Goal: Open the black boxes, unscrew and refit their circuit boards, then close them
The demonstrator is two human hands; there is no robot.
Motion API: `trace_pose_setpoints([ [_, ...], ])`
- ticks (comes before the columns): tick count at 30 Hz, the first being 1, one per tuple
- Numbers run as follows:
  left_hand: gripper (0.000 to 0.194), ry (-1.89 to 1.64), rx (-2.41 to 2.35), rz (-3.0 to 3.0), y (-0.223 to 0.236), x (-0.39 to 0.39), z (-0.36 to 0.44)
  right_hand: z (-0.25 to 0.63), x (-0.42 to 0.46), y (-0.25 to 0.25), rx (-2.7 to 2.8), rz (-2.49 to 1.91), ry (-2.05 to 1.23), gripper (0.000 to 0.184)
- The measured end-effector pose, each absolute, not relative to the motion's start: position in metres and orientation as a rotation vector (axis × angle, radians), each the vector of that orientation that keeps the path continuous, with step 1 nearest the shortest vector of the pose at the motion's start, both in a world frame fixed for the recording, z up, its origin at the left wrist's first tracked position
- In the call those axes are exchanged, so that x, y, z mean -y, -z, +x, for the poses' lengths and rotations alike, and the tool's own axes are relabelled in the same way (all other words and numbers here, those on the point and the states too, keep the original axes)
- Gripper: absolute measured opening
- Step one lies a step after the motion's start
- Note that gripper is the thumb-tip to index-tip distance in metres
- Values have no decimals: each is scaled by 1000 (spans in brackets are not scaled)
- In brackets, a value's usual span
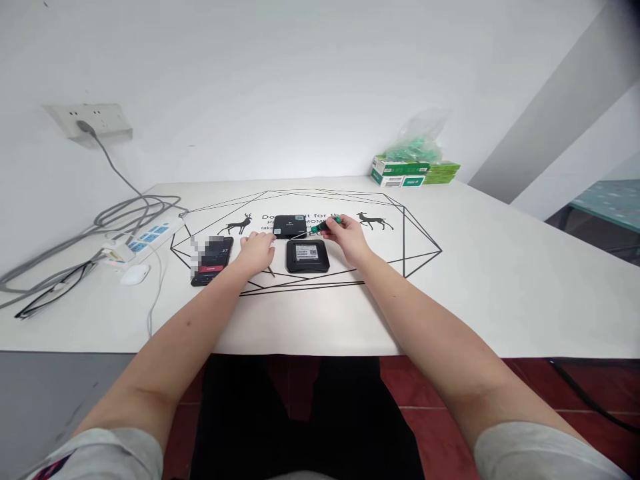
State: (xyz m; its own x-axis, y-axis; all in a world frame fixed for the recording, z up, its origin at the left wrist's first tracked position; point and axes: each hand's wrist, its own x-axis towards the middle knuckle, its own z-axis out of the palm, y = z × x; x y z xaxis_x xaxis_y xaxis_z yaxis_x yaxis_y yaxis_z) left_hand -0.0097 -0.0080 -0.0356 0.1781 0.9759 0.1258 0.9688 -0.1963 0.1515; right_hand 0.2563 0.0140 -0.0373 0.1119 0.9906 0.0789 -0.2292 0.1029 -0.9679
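Note:
Two small black square boxes lie mid-table. The nearer black box [307, 256] shows a white label on top, and the farther black box [289, 226] sits just behind it. My right hand [349, 238] is closed round a green-handled screwdriver [321, 227], whose thin shaft points left toward the farther box. My left hand [257, 252] rests on the table left of the boxes, fingers curled toward the farther box's corner; what it pinches is too small to see. A thin dark stick pokes out beneath it.
A black phone [212, 260] lies left of my left hand. Farther left are a white power strip [145, 238], grey cables, a white mouse-like object [135, 274] and a wall socket [90, 121]. Green-and-white cartons [414, 172] under a plastic bag stand at the back right.

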Motion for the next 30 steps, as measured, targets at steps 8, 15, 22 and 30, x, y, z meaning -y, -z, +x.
trace_pose_setpoints([
  [8, 42, -371, -1904, 2430, 33, 15, -6, 254, -20, 39, 941, -1218, -1263, 28],
  [15, 38, -384, -2089, 2331, 34, 6, -11, 253, -23, 48, 1128, -1149, -1187, 31],
  [22, 36, -375, -1946, 2411, 43, 5, -8, 251, -24, 53, 1178, -1158, -1035, 37],
  [30, 37, -381, -1952, 2402, 44, 3, -8, 250, -22, 52, 1229, -1153, -1014, 39],
])
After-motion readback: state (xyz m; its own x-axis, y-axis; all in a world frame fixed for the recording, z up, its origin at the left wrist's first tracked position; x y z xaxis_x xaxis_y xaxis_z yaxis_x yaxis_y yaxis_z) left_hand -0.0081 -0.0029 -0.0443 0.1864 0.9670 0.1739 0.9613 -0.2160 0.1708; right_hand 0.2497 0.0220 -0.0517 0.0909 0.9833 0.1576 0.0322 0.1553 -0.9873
